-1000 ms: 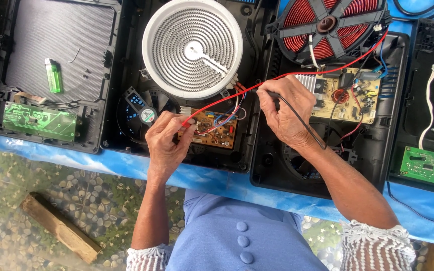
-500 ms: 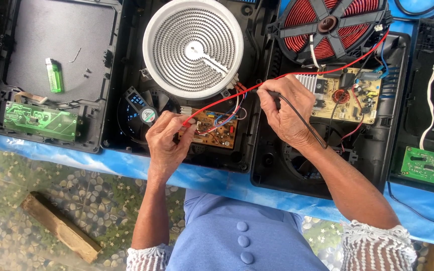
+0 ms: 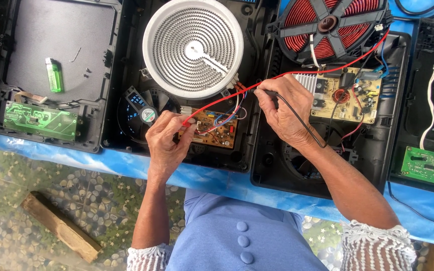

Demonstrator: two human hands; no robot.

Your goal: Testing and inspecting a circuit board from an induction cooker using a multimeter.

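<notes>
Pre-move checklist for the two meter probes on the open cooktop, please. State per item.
1. Red probe held in left hand: ok, pinched near the tip.
2. Black probe held in right hand: ok, its black lead trails over the wrist.
3. Red probe tip on the brown circuit board: cannot tell, fingers hide the contact.
4. Black probe tip at the terminals beside the white radiant heating element: cannot tell, too small to see.
5. Red lead free of snags: not ok, it drapes across the red induction coil.
6. Power off: cannot tell, no plug in view.
</notes>
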